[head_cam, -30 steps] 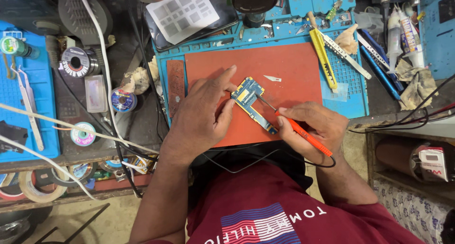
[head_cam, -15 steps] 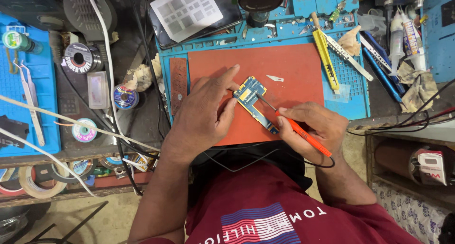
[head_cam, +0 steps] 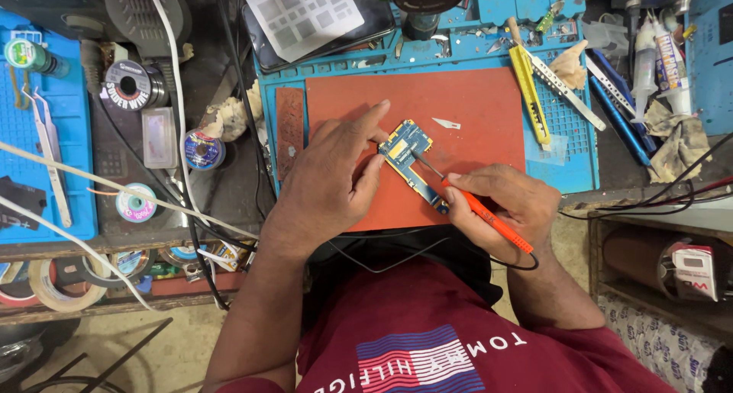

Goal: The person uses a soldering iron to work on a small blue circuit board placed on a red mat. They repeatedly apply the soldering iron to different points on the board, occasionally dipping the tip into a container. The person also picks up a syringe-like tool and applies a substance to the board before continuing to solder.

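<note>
Orange plastic sheathes the soldering iron (head_cam: 489,219), which is gripped pen-fashion by the right hand (head_cam: 510,204), the fingers closed round the handle and the thin metal tip laid on the upper half of the small circuit board (head_cam: 414,162). The left hand (head_cam: 330,181) is spread flat and loosely open, nothing grasped; its forefinger is stretched to the board's upper corner and its thumb pressed against the board's near edge, so that the board is pinned rather than held.

Against the pictures of a second and half a second ago almost nothing is seen to have moved: the board lies at the same slant, the left fingers are kept at the same edge, and the iron's tip is found at the same spot. From this it may be judged that heat is being dwelt on one joint, with the work mid-step.

The board is narrow and rectangular, blue with a pale gold patch and fine metallic parts, and lies near the middle of a matt red-brown mat (head_cam: 473,111), smooth and rubbery in look. A small white sliver (head_cam: 447,124) lies just beside the board on the mat. The mat is set on a blue silicone work mat (head_cam: 569,122) moulded with a grid and shallow trays. At its right edge a yellow utility knife (head_cam: 528,95) and metal tweezers (head_cam: 563,91) lie side by side. Well apart on the left, a spool of solder wire (head_cam: 130,84) stands on the dark bench. A black cord is looped from the iron's handle towards the red shirt.
</note>
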